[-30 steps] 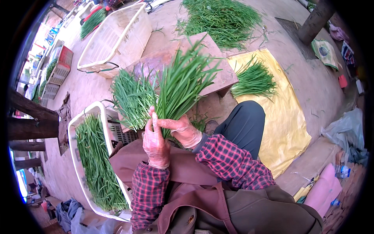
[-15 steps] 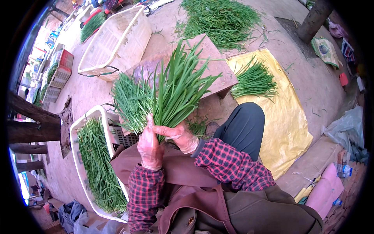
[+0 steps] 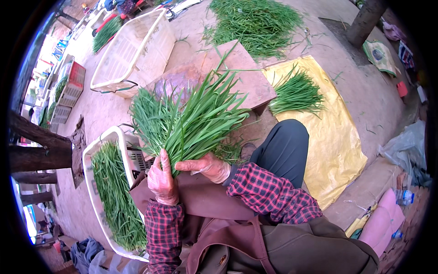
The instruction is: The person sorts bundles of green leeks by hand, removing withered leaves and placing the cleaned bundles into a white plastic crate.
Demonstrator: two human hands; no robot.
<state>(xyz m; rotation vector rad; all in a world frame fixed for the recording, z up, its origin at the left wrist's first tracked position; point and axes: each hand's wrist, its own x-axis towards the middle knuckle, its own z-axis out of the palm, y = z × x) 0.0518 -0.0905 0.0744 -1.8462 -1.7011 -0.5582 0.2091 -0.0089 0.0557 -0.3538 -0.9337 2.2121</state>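
Fanned bunch of long green chive leaves (image 3: 189, 121): base grasped by left hand (image 3: 162, 180) and right hand (image 3: 207, 166), above the lap. White plastic crate (image 3: 102, 141) holding greens, at left. Yellow woven sheet (image 3: 335, 146) with small green pile, at right.

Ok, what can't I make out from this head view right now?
- Stem ends of the bunch: hidden behind the left hand and right hand.
- Any tie on the bunch: covered by the fingers.
- Bottom of the crate: hidden under greens.
- Far crates, top left: too small and bent by the fisheye.
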